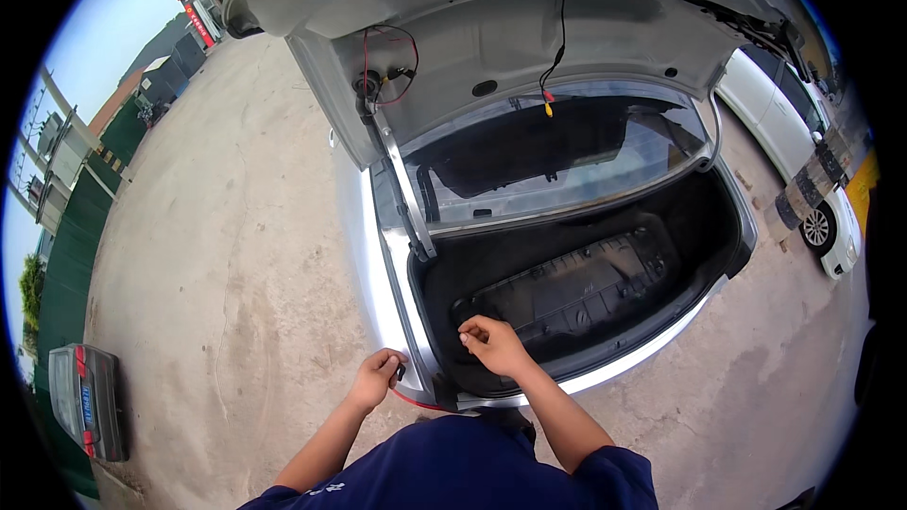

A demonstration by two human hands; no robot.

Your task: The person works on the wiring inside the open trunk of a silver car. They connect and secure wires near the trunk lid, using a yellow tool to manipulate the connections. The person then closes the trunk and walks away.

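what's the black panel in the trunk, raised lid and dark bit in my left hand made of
Black panel: probably hard plastic, dull, with moulded ribs and tabs. Raised lid: likely painted metal, silver-grey, with pressed contours and faint sheen. Dark bit: perhaps plastic; too small to tell.

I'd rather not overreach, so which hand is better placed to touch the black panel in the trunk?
Probably your right hand: it hangs over the trunk, nearer the black panel. Your left hand is outside it, holding a small dark object.
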